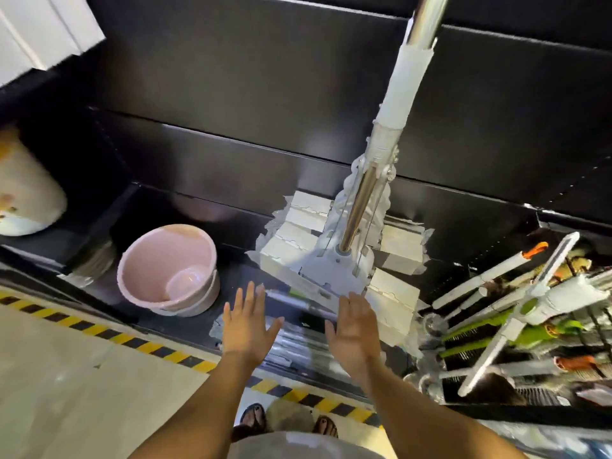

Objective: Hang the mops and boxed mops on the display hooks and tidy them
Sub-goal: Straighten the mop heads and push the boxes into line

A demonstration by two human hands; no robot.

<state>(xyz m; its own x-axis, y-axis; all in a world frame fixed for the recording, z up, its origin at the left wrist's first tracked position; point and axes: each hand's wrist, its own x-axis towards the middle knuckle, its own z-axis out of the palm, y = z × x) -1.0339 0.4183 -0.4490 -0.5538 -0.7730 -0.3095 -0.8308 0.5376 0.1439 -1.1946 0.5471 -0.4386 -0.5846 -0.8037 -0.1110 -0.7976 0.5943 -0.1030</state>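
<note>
Hands: left hand (246, 321) and right hand (356, 329) spread flat, empty | Mop: chrome-poled white sponge mop (334, 270) upright near front edge of black shelf (236, 263) | Handling: likely light, pole stiff, head soft; grip pole.

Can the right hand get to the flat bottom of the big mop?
Probably yes. The right hand is open, its fingertips right by the lower edge of the mop head, and nothing sits between them. The left hand is open alongside.

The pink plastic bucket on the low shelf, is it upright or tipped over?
Upright: the pink plastic bucket stands with its open mouth facing up.
</note>
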